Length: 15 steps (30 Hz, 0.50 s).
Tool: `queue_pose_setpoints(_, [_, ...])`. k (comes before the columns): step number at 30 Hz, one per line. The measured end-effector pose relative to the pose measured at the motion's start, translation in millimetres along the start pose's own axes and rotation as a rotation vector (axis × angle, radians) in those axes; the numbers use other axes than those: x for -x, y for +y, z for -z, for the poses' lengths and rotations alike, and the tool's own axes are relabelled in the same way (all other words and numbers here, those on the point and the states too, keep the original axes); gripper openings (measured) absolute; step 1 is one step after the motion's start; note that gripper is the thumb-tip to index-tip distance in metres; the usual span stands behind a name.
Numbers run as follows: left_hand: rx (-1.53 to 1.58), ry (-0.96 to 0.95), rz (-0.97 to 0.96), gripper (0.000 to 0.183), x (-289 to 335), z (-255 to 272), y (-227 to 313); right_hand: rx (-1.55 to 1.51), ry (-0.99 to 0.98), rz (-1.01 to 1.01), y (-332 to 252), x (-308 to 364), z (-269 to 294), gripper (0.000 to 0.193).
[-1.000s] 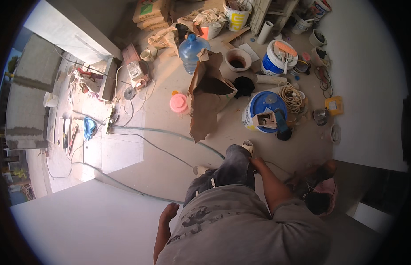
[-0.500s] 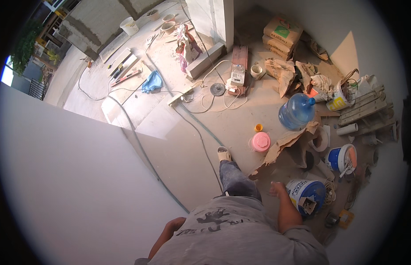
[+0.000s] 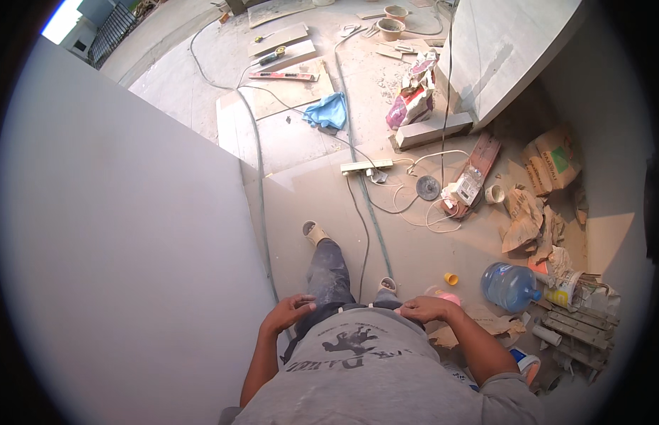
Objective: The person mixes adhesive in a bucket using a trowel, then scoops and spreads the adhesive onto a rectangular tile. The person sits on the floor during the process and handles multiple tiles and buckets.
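Observation:
Beside my left thigh is my left hand (image 3: 294,312), its fingers loosely apart and holding nothing that I can see. My right hand (image 3: 423,309) rests at my right hip, its fingers drawn together against the dark trousers (image 3: 328,273). Whether cloth or something small is between those fingertips is hidden. Just past the right hand, a pink lidded container (image 3: 443,293) shows partly behind the wrist. A small yellow cup (image 3: 451,279) lies beyond it. My feet wear beige clogs (image 3: 314,232), the left one farther forward.
Hoses and cables (image 3: 259,191) cross the floor ahead to a white power strip (image 3: 366,166). A white wall (image 3: 145,212) stands at left. On the right are a blue water jug (image 3: 510,286), torn brown paper (image 3: 522,219) and stacked sacks (image 3: 551,160). A blue cloth (image 3: 327,111) lies farther off.
My view has turned rightward-to-left, so the floor items sit farther right. My left hand has come forward into sight; my right hand has moved from beside the bucket to my hip.

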<state>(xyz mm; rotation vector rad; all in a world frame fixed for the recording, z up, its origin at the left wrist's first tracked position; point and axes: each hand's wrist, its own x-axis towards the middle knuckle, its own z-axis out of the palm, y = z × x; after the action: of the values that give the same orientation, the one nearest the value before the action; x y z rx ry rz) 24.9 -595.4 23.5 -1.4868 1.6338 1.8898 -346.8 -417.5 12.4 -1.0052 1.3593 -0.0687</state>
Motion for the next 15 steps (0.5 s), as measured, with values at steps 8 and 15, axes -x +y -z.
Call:
queue_pose_setpoints(8, [-0.199,-0.227,-0.312,0.042,-102,133,81,0.171,0.198,0.111,-168,-89,107,0.046])
queue_pose_setpoints(15, [-0.563,-0.084,-0.245,0.037,-213,194,106,0.013,0.757,-0.013,-198,-193,158,0.038])
